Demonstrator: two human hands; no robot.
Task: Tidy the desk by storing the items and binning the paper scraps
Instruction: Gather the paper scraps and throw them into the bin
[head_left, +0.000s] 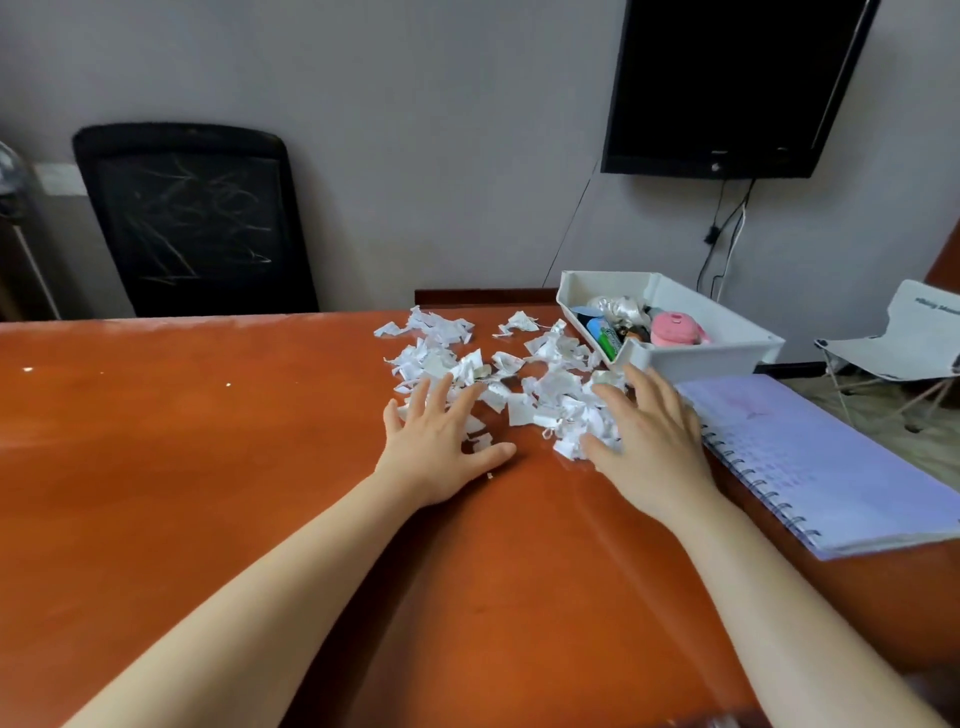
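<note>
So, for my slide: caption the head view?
Open left hand and right hand rest on torn white paper scraps on an orange-brown desk beside a white plastic tray.

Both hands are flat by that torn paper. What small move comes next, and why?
Probably sweep both inward to bunch the paper scraps into one heap: the left hand and right hand lie open either side of them, and they lie scattered on the desk.
</note>
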